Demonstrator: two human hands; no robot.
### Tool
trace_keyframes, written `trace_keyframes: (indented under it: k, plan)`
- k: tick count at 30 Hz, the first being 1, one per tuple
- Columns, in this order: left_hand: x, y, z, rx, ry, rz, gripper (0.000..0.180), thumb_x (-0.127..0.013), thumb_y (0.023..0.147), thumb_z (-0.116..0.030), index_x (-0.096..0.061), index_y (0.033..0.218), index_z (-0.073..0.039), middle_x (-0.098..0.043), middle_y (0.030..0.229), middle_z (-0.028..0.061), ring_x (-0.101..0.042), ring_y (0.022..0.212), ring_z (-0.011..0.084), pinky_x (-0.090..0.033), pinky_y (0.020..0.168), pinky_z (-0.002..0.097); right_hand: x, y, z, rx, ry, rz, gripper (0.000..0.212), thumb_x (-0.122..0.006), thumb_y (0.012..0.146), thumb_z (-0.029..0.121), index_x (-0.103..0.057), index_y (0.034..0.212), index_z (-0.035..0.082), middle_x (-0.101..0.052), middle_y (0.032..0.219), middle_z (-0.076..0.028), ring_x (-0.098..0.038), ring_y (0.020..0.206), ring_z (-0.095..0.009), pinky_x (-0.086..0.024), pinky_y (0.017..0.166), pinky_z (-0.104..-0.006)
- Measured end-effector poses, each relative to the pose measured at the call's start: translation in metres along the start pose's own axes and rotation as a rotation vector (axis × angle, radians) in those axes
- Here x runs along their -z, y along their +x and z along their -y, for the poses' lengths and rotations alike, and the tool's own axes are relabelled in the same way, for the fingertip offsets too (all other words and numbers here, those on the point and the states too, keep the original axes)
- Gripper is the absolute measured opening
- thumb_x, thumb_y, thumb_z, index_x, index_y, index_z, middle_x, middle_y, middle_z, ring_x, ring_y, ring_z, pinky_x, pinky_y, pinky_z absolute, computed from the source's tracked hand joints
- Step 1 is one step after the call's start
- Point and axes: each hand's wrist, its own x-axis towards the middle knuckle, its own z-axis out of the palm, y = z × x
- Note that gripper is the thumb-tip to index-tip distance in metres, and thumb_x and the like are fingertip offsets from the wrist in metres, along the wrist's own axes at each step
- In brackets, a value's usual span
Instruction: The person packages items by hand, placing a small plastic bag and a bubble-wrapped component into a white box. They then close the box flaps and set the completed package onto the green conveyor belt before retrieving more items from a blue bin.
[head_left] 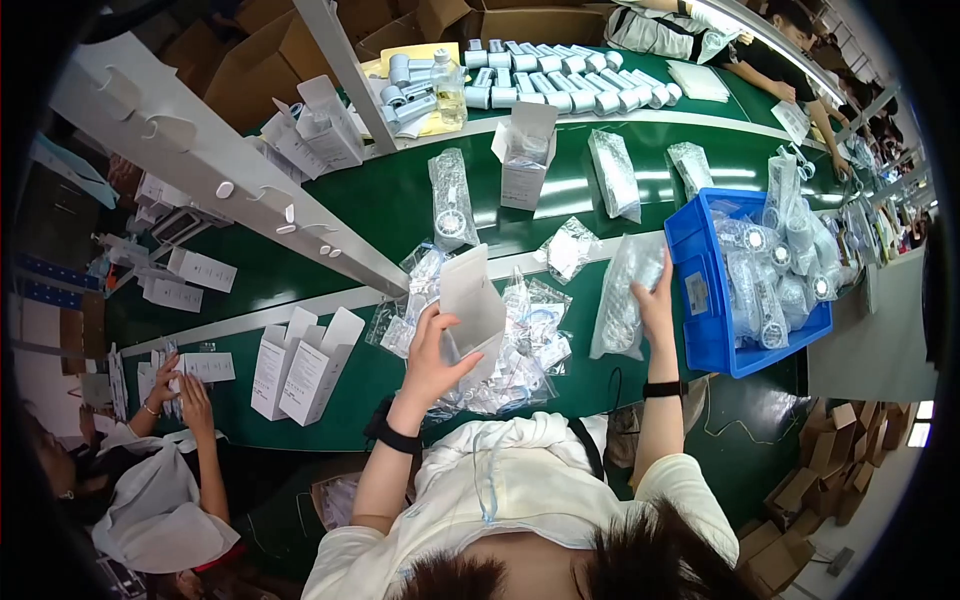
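My left hand point(432, 356) grips an open white carton point(472, 305), held tilted above a heap of small clear plastic bags point(525, 345) on the green belt. My right hand point(655, 296) rests on a clear bag holding a white device point(625, 295), which lies just left of the blue bin point(700, 290). The bin is filled with several more bagged white devices point(785, 265). Both wrists wear black bands.
Open white cartons point(300, 365) stand to my left; another point(525, 155) stands across the belt with bagged devices point(452, 195) beside it. White cylinders point(560, 80) line the far side. A grey metal rail point(230, 170) crosses above. Another person's hands point(190, 390) work at lower left; others sit at upper right.
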Motion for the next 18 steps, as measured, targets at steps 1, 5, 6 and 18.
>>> trace_keyframes:
  k: [1, 5, 6, 18]
  plan:
    - [-0.008, 0.002, 0.008, 0.031, 0.018, -0.021, 0.058, -0.074, 0.059, -0.013, -0.039, 0.104, -0.005, -0.042, 0.113, 0.0179, -0.047, 0.103, 0.0298, -0.039, 0.086, 0.0347, -0.012, -0.004, 0.025, 0.004, 0.004, 0.016, 0.074, -0.059, 0.072, 0.006, -0.019, 0.134, 0.014, -0.040, 0.122, -0.013, -0.044, 0.110, -0.028, -0.040, 0.089, -0.0388]
    - [-0.026, 0.003, 0.015, 0.103, 0.009, -0.057, 0.063, -0.078, 0.056, -0.015, -0.035, 0.100, -0.004, -0.043, 0.109, 0.0173, -0.050, 0.097, 0.0277, -0.041, 0.082, 0.0326, -0.099, -0.038, 0.120, 0.031, 0.803, -0.206, 0.064, -0.055, 0.079, 0.002, -0.019, 0.131, 0.011, -0.038, 0.122, -0.011, -0.042, 0.110, -0.022, -0.038, 0.090, -0.0325]
    - [-0.030, 0.005, 0.009, 0.122, -0.017, -0.080, 0.063, -0.078, 0.056, -0.015, -0.033, 0.100, -0.005, -0.043, 0.108, 0.0176, -0.050, 0.097, 0.0279, -0.041, 0.082, 0.0324, -0.117, -0.041, 0.121, 0.040, 0.745, -0.217, 0.065, -0.056, 0.078, 0.003, -0.019, 0.130, 0.010, -0.038, 0.122, -0.011, -0.042, 0.110, -0.022, -0.037, 0.090, -0.0321]
    - [-0.015, -0.010, 0.029, -0.125, -0.029, -0.360, 0.064, -0.075, 0.058, -0.006, -0.029, 0.102, -0.006, -0.036, 0.116, 0.0216, -0.041, 0.108, 0.0298, -0.034, 0.090, 0.0384, -0.131, 0.016, 0.015, 0.594, -0.631, -0.047, 0.036, -0.062, 0.073, 0.016, -0.055, 0.108, 0.010, -0.047, 0.114, -0.015, -0.035, 0.112, -0.039, -0.032, 0.092, -0.0431]
